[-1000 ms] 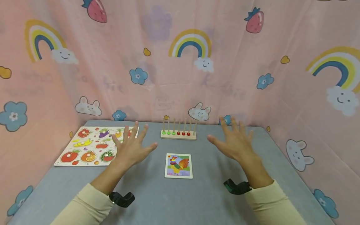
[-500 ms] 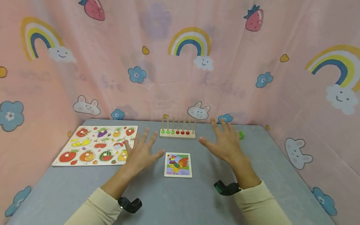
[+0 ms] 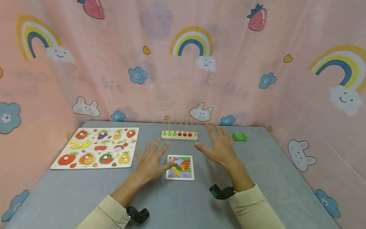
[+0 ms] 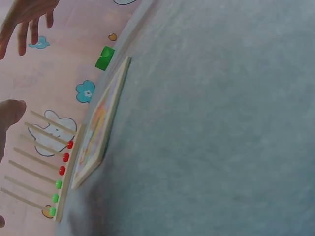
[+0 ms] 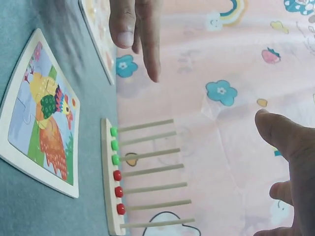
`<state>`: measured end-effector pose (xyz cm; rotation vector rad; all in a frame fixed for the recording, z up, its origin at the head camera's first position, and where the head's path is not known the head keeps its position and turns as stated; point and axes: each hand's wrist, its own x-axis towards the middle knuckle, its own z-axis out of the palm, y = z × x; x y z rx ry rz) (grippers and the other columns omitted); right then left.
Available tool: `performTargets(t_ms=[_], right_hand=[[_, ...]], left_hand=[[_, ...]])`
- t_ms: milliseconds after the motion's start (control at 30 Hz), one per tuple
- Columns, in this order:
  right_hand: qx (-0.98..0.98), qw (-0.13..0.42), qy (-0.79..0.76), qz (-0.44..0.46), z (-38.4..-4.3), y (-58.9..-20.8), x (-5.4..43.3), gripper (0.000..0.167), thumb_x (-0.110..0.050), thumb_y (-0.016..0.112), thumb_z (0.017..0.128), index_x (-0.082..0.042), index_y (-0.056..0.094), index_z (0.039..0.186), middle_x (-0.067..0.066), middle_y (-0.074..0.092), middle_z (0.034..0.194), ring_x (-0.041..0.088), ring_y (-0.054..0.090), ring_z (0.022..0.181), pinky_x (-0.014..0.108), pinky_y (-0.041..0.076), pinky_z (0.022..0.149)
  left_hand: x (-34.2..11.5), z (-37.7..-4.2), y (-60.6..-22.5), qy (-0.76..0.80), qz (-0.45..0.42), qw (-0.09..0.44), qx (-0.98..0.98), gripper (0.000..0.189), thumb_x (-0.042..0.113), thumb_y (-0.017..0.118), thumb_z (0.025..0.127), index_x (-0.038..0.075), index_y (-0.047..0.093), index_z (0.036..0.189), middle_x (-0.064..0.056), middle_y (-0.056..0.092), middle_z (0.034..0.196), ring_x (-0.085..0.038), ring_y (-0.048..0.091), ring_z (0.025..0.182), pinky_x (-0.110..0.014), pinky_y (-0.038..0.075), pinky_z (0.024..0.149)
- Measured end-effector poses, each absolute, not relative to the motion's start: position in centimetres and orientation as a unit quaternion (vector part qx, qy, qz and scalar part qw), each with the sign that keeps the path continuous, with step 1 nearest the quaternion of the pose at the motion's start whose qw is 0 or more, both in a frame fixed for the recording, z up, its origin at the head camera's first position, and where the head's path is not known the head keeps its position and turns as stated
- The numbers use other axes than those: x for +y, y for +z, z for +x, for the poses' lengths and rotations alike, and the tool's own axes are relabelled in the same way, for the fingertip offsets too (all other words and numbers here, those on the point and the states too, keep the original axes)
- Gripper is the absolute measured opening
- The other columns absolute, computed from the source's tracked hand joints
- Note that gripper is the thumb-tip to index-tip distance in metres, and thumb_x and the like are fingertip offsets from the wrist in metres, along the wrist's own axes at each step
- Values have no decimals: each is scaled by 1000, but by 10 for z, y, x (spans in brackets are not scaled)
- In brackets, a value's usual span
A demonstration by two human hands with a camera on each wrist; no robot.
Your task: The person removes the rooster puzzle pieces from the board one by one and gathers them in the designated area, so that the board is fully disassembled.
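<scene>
A small square rooster jigsaw puzzle (image 3: 184,174) in a pale frame lies at the middle of the table. My left hand (image 3: 150,163), fingers spread and holding nothing, hovers at its left side, the thumb overlapping its edge in the head view. My right hand (image 3: 220,148) is also spread in the air, to the puzzle's upper right. Behind the puzzle stands a wooden counting rack (image 3: 187,138) with upright pegs, carrying green beads on the left and red beads on the right. The rack's pegs (image 5: 152,188) show clearly in the right wrist view.
A white fruit peg puzzle board (image 3: 110,166) lies at the left of the grey table (image 3: 280,178). At the back right sits a small green block (image 3: 239,136) with a notched top. A pink patterned curtain (image 3: 234,95) surrounds the table on the back and sides.
Both hands have shifted: the left rightward and down toward the rooster puzzle, the right leftward, uncovering the green block. The left hand no longer covers part of the fruit board.
</scene>
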<state>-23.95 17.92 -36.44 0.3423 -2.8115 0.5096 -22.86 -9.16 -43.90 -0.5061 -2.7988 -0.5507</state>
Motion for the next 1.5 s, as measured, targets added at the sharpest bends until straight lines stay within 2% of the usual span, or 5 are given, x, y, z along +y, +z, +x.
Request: performTargets(t_ms=[233,467,900,1200,1500], right_hand=[[-961,124,202,143,-245,-373,170,90,-62,59,85,-20,22,155,22,18,155,50,19,136,70,12,101],[-960,110,208,151,-250,-385,162,88,-60,61,85,-17,26,154,23,24,153,49,20,136,71,15,100],[-938,100,275,186,-260,-401,151,82,-53,62,86,-16,30,153,21,30,151,48,24,135,71,16,100],[-929,85,306,191,-267,-412,140,81,-49,63,87,-16,30,153,16,34,151,43,27,135,67,17,102],[-914,84,340,204,-272,-421,128,83,-45,66,86,-12,29,153,17,33,152,45,24,137,69,13,102]], left_hand=[[-88,-227,-451,-209,-219,112,-946,70,60,61,86,29,45,146,-5,21,158,-41,18,140,-77,9,95],[-88,-226,-463,-210,-265,79,-938,64,59,58,88,31,48,144,-10,25,157,-44,20,139,-76,12,95],[-90,-223,-479,-214,-272,39,-937,56,57,57,90,33,53,140,-9,26,156,-42,21,139,-75,9,96],[-92,-221,-486,-189,-277,30,-942,49,57,55,91,35,58,135,-8,29,155,-41,21,139,-74,7,97],[-89,-220,-488,-183,-277,34,-943,48,58,53,92,36,58,135,-9,32,153,-41,23,138,-74,8,97]])
